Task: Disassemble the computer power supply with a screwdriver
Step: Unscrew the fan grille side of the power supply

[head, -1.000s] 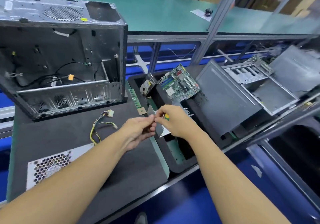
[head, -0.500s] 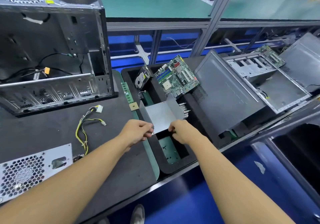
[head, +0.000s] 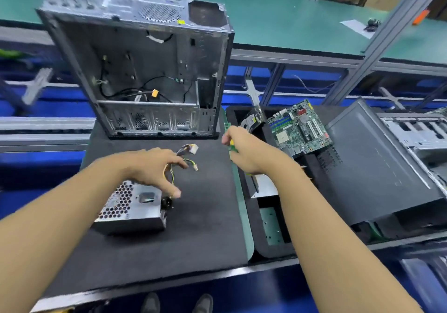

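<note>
Head view, one frame, some motion blur.

Left hand (head: 157, 167): released, fingers spread, palm down, holding nothing. Cannot tell if the fingertips touch anything.

Power supply (head: 130, 207): one unit, silver box with a honeycomb grille, lying on the black mat (head: 205, 216) directly under and just nearer than the left hand. Its black socket sits beside the lowest left fingertip.

Wire bundle (head: 173, 171): one, yellow and black leads running out from beneath the left fingers, ending in two white connectors just beyond them.

Right hand (head: 244, 154): clenched around the screwdriver (head: 231, 143); only scraps of a yellow-green handle show between the fingers, and the shaft is hidden.

Computer case (head: 150, 75): one, open and upright, beyond both hands and nearer the left.

Tray (head: 251, 240): one dark tray under and to the right of the right hand. In it are one motherboard (head: 300, 128) just right of the right hand and one bare metal plate (head: 266, 187) below the right wrist.

Grey panel (head: 377, 167): one, farther right of the right forearm.

Shoes (head: 203, 303): two, at the near edge below the mat.
</note>
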`<control>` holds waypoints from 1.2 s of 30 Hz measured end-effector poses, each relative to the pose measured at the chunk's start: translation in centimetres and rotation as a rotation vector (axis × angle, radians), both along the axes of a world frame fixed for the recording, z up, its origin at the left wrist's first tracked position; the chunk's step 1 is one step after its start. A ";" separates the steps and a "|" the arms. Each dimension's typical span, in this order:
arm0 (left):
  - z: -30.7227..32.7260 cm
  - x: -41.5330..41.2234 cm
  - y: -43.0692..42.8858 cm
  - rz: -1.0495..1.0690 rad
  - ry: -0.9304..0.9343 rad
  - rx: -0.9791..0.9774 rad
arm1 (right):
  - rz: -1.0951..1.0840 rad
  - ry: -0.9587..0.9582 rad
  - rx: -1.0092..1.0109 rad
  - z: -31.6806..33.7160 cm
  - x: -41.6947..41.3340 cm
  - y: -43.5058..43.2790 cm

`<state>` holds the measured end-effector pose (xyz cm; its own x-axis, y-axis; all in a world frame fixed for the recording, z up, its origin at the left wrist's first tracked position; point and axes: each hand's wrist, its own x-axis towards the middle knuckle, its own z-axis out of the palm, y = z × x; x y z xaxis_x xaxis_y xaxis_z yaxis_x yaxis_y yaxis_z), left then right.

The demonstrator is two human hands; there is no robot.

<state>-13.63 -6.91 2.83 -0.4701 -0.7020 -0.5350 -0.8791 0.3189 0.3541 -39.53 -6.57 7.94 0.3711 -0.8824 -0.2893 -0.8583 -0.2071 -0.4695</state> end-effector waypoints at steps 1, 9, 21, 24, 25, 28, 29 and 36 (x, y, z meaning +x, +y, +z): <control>0.0 1.7 0.5 -0.018 -0.099 0.037 | 0.028 -0.002 -0.010 0.5 1.4 0.0; -2.5 10.6 4.6 -0.049 -0.253 0.138 | 0.055 -0.146 -0.122 2.4 10.4 1.1; -7.3 12.8 5.1 0.004 0.206 -0.327 | -0.156 -0.350 -0.465 3.9 16.9 2.6; -6.8 12.2 4.2 0.009 0.154 -0.366 | -0.141 -0.384 -0.371 3.8 16.7 3.2; -6.6 12.0 4.2 0.002 0.140 -0.384 | -0.133 -0.396 -0.331 3.7 16.7 3.5; -6.2 10.7 5.2 0.050 0.376 -0.392 | -0.100 -0.418 -0.259 3.1 16.7 4.3; -6.2 10.2 5.6 0.089 0.501 -0.402 | -0.092 -0.422 -0.248 2.9 16.8 4.5; -6.2 9.6 6.5 0.320 0.677 -0.290 | -0.035 -0.429 -0.232 1.4 16.5 4.7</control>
<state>-4.06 -0.38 -3.37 -0.3799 -0.9248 0.0188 -0.5675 0.2491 0.7848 -23.04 -1.86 9.37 0.3824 -0.9197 0.0891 -0.6060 -0.3225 -0.7272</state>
